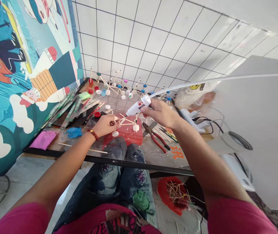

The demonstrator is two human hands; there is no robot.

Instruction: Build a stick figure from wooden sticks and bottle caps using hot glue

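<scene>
My right hand (162, 113) is closed around a white hot glue gun (136, 108) whose nozzle points down and left. A long translucent glue stick (192, 84) runs out of its back toward the right edge. Pinched in the fingers of my left hand (107, 124) is a small frame of thin wooden sticks (128, 123). The nozzle is close to its sticks; whether they touch, I cannot tell. A white bottle cap (136, 127) sits at the frame's right end, and another white cap (115, 133) lies just below my left fingers.
Several stick-and-cap models (130, 92) stand along the wall. Red-handled pliers (157, 138) lie right of the frame. Wrapped sticks (68, 110), a pink packet (43, 139) and blue material (73, 132) are at left. A white power strip (194, 121) is at right, a red bag of sticks (173, 195) below.
</scene>
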